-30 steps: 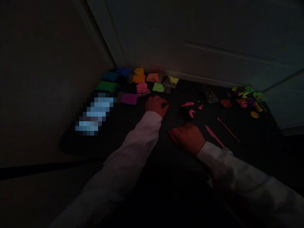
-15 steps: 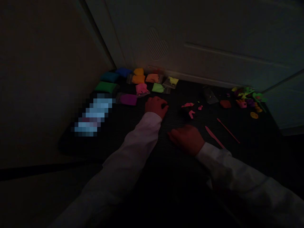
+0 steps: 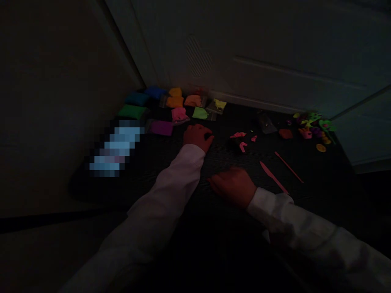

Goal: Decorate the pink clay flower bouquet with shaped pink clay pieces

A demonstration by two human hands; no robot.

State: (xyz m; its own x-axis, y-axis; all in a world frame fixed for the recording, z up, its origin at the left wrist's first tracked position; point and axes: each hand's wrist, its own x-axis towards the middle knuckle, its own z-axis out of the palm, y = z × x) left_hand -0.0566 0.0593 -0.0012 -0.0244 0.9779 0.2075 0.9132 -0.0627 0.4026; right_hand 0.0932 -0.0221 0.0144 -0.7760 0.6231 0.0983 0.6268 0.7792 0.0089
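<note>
My left hand [image 3: 198, 137] rests on the dark table with its fingers curled under. A dark patch shows between thumb and forefinger; whether it is a thing or shadow I cannot tell. Nearer to me, my right hand [image 3: 234, 185] is low over the tabletop, its fingers pressed together and slightly blurred; what is under them is hidden. Beyond it stands a small dark clump with pink clay pieces [image 3: 242, 146] on it, and a loose pink bit [image 3: 253, 138] lies beside it. A pink plastic knife [image 3: 273, 176] and a thin pink stick tool [image 3: 288, 167] lie to the right.
Packets of coloured clay, among them a purple one [image 3: 161, 127] and a green one [image 3: 132, 111], line the back left. A pixelated bright screen [image 3: 117, 148] lies at left. A clear bag [image 3: 266, 123], a reddish lump [image 3: 285, 133] and colourful shaped pieces [image 3: 311, 124] are back right.
My right hand has shifted slightly toward me and to the left. My left hand stays in place on the table. The whole view has drifted a little.
</note>
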